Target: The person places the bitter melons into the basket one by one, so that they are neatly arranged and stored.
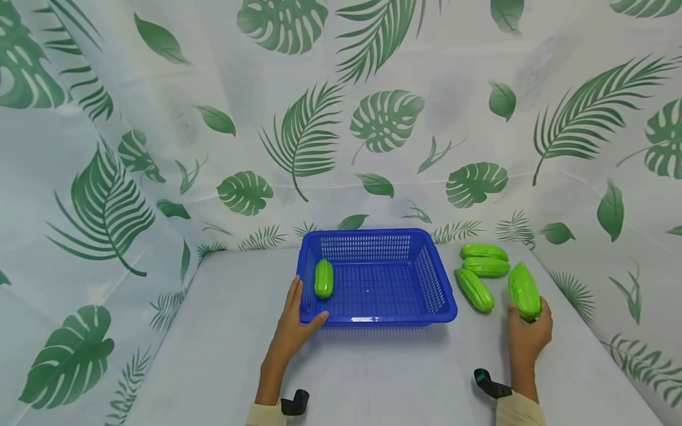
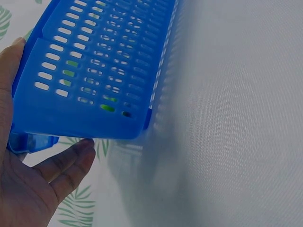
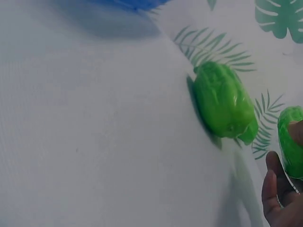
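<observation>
A blue basket with slotted walls stands on the table, one bright green ridged gourd lying inside at its left end. At its front left corner is my left hand, fingers stretched along the left side and thumb over the front rim. In the left wrist view the fingers are fairly straight beside the basket corner. To the right of the basket, my right hand grips another green gourd by its near end, thumb on one side and fingers on the other. The right wrist view shows this gourd at its edge.
Beside the basket's right wall lie more green gourds: two side by side at the back and one slanting in front of them. A white sheet with green leaf prints rises behind the white table and at both sides.
</observation>
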Demonstrator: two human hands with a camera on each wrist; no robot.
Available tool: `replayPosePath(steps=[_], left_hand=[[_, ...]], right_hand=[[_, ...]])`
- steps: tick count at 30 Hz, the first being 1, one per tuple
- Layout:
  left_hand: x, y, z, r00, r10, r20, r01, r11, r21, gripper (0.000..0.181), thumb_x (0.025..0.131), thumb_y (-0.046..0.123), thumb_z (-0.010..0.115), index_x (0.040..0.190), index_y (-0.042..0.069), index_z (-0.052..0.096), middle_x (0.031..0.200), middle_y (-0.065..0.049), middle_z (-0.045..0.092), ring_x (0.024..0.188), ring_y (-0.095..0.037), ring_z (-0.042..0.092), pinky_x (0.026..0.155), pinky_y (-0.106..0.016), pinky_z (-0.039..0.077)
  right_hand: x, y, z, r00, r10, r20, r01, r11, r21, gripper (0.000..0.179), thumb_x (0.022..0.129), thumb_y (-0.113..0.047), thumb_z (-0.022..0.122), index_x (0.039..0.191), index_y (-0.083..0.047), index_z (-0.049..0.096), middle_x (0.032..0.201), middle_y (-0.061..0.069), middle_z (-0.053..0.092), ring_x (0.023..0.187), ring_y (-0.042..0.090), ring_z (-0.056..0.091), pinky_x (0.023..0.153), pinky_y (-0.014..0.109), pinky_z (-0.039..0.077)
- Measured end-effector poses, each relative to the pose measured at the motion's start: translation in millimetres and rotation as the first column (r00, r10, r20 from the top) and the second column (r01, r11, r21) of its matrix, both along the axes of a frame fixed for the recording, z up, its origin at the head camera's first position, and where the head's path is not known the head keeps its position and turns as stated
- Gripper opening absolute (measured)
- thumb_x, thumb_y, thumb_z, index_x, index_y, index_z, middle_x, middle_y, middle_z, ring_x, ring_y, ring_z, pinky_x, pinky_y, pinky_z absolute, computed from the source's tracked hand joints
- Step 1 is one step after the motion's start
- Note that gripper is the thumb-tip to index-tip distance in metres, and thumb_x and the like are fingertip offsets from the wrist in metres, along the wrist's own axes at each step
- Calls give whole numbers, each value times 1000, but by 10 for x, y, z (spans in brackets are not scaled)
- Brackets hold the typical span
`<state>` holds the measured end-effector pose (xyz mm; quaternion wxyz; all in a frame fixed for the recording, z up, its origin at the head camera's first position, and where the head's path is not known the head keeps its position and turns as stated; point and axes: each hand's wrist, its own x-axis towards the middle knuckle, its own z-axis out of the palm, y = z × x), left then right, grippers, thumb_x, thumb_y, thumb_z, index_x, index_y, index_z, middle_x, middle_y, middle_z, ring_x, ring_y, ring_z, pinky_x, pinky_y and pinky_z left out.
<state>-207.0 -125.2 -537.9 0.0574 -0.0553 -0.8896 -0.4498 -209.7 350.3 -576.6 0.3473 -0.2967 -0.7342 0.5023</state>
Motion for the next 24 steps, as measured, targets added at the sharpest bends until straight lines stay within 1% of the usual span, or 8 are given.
replayPosePath(steps=[3, 5, 7, 9, 12, 17, 19, 24], left_hand=[[9, -4, -3, 1000, 0, 4, 0, 1000, -3, 100, 85, 56, 68, 159, 19, 12, 166, 3, 5, 151, -34, 15, 113, -62, 27], [6, -12, 5, 1000, 0, 2, 1, 1000, -7, 100, 84, 57, 67, 159, 19, 12, 166, 3, 5, 151, -34, 15, 113, -62, 27], [-5, -20, 19, 1000, -2, -6, 2, 1000, -8, 100, 85, 58, 67, 159, 19, 12, 166, 3, 5, 151, -34, 15, 113, -62, 27], [-20, -28, 33, 1000, -3, -10, 3, 1000, -9, 100, 85, 59, 66, 159, 20, 11, 166, 3, 5, 151, -34, 15, 113, -62, 27], [-37, -35, 42, 1000, -2, -14, 2, 1000, -3, 100, 84, 60, 65, 159, 21, 10, 166, 3, 4, 151, -34, 15, 113, -63, 27], [-38, -31, 21, 1000, -2, -13, 2, 1000, 5, 100, 84, 59, 66, 159, 21, 11, 166, 3, 5, 151, -34, 15, 113, -62, 27], [-33, -25, 9, 1000, -6, -12, 6, 1000, 8, 100, 84, 59, 66, 159, 20, 11, 166, 2, 6, 151, -35, 15, 113, -62, 27], [-27, -8, -16, 1000, -8, -9, 8, 1000, 13, 101, 84, 60, 66, 159, 21, 11, 166, 3, 5, 151, -34, 15, 113, -62, 27]], right_hand=[[27, -58, 78, 998, 20, -67, -24, 997, -67, 60, 92, -16, 64, 147, -12, 42, 139, 9, 48, 118, 9, 48, 94, 15, 39], [39, -106, 164, 983, 52, -176, -84, 980, -180, 61, 90, -7, 65, 146, -12, 43, 136, 4, 47, 105, 4, 54, 80, 10, 48], [36, -152, 258, 950, 68, -305, -162, 941, -296, 64, 87, 3, 67, 145, -12, 45, 132, 0, 46, 92, 3, 59, 66, 9, 53], [22, -186, 349, 909, 59, -413, -244, 878, -411, 67, 84, 10, 67, 143, -12, 46, 131, 0, 44, 79, 5, 63, 59, 12, 55], [-9, -216, 422, 869, 54, -492, -326, 810, -487, 67, 84, 12, 67, 141, -16, 47, 137, 3, 43, 79, 9, 68, 59, 18, 57], [-40, -228, 418, 825, 60, -563, -415, 739, -530, 66, 84, 12, 66, 140, -17, 47, 136, 4, 42, 84, 15, 70, 58, 22, 57], [-42, -232, 418, 815, 66, -576, -439, 720, -538, 62, 88, 5, 66, 141, -18, 44, 134, 6, 43, 87, 17, 70, 59, 23, 57], [-58, -255, 506, 787, 97, -609, -509, 659, -553, 51, 95, -23, 58, 141, -19, 35, 135, 8, 41, 96, 21, 69, 64, 26, 57]])
